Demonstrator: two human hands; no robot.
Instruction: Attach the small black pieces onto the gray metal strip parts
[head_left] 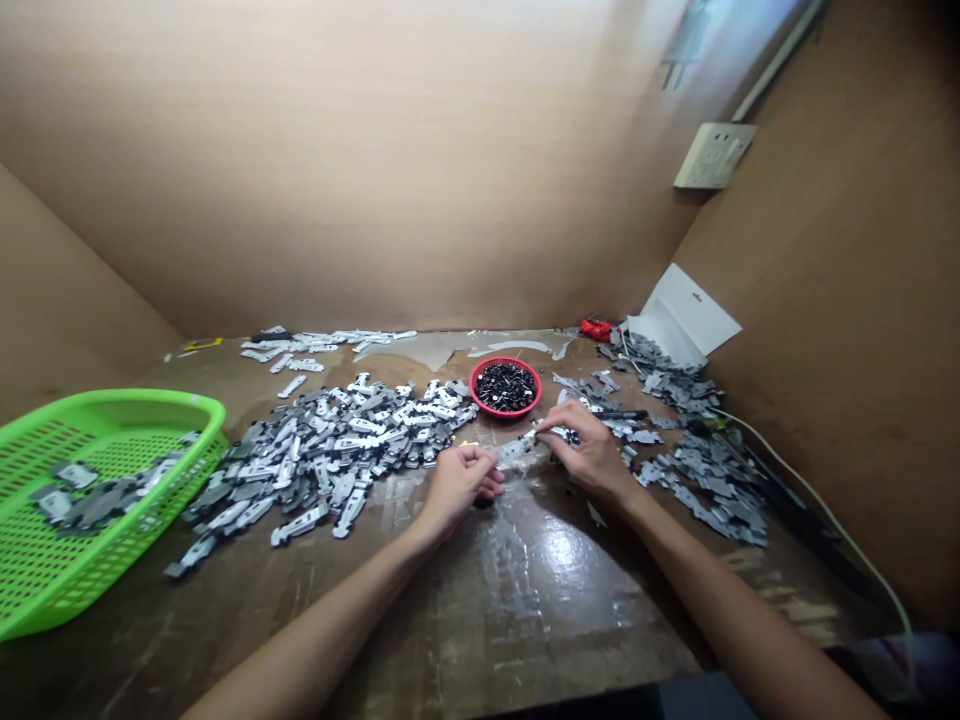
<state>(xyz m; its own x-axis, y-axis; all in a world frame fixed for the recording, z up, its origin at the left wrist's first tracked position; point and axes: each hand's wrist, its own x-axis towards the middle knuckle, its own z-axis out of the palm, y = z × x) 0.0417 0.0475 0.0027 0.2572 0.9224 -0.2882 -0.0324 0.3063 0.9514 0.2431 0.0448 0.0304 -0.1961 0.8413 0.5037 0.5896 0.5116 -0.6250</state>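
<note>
My left hand [463, 484] and my right hand [590, 450] hover over the worn wooden workbench [517, 610]. Between them is a slim grey stamped metal bracket [516, 449]. My left fingers pinch its near end, and my right fingertips hold its far end. Small dark parts [571, 436] show by my right fingers, though I cannot tell whether they are held. A red round dish [505, 388] full of small black fasteners stands just beyond my hands. Large heaps of similar grey brackets [322, 460] lie to my left, and more [709, 475] lie to my right.
A green plastic mesh basket [90, 500] with some brackets sits at the bench's left edge. Brown board walls enclose the bench. A wall socket [714, 156], a white card [684, 317], a red object [596, 329] and a pale cable [832, 520] are at the right and back.
</note>
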